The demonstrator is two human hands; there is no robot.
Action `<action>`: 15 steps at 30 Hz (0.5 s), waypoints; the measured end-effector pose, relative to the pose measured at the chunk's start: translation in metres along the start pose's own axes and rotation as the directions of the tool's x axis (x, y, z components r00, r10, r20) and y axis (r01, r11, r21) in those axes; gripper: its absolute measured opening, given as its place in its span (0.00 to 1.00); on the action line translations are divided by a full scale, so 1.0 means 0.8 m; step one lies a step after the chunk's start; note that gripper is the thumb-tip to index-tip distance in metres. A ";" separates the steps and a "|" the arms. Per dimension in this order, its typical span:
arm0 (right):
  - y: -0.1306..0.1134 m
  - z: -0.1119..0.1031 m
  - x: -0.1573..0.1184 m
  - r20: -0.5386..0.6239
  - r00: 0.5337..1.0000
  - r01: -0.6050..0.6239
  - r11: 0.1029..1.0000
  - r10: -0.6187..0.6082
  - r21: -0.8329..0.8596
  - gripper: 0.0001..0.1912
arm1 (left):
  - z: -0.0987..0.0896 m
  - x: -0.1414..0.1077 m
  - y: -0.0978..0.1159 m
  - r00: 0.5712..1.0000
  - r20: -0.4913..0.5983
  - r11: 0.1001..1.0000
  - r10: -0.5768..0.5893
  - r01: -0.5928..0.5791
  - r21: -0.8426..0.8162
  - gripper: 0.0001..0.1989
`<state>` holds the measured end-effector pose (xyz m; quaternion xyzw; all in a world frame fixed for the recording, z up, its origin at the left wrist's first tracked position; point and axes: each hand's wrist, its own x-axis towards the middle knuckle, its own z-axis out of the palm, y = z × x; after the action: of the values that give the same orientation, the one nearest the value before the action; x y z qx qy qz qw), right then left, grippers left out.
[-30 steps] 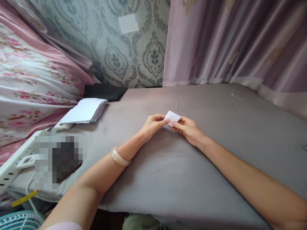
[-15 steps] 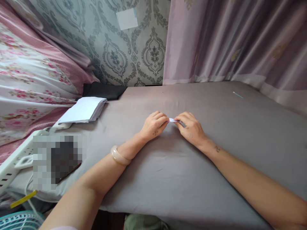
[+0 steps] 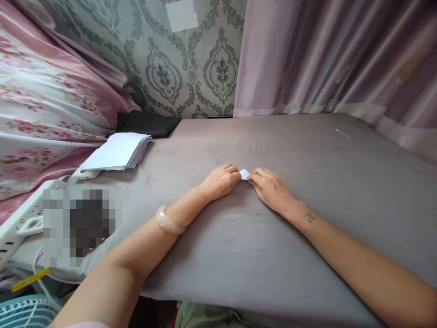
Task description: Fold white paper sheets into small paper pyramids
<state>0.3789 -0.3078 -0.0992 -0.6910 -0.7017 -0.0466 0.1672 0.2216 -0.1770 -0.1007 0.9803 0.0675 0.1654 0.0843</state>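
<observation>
A small piece of folded white paper (image 3: pixel 244 174) lies between my two hands over the grey cloth-covered surface (image 3: pixel 218 246). Its visible part rises to a peak like a little triangle with a crease down the middle. My left hand (image 3: pixel 223 181), below a pale bangle (image 3: pixel 167 222) on the forearm, pinches the paper's left edge. Fingers of my right hand (image 3: pixel 271 187) are closed on its right edge. Both hands rest low, close to the cloth, and their fingertips cover the paper's sides.
At the left lies a stack of white paper (image 3: pixel 116 151), with a black folded item (image 3: pixel 148 124) behind it. A white power strip (image 3: pixel 25 214) runs along the left edge. A thin stick (image 3: pixel 343 133) lies at the far right. Curtains (image 3: pixel 290 59) hang behind.
My hands have come down a little and flattened toward the cloth. The paper, seen as a thin edge before, now shows its peaked face. The view has tilted slightly.
</observation>
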 end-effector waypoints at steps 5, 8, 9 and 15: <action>0.011 0.001 0.002 0.045 0.979 -0.203 0.930 0.199 0.308 0.11 | -0.004 0.000 -0.006 0.966 0.019 0.916 -0.259 0.252 -0.311 0.11; 0.016 0.000 0.007 0.065 0.953 -0.297 0.876 0.295 0.381 0.11 | -0.005 0.002 -0.010 0.906 0.058 0.825 -0.419 0.407 -0.393 0.11; 0.017 0.000 0.008 0.078 0.945 -0.322 0.861 0.317 0.393 0.11 | -0.005 0.003 -0.011 0.891 0.072 0.801 -0.448 0.436 -0.411 0.11; 0.014 -0.001 0.015 0.104 0.909 -0.412 0.833 0.404 0.369 0.11 | -0.005 0.005 -0.014 0.860 0.102 0.754 -0.500 0.491 -0.436 0.11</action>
<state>0.3902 -0.2960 -0.0971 -0.7788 -0.5354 0.1354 0.2974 0.2226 -0.1648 -0.0975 0.8791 0.2856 0.1582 0.3473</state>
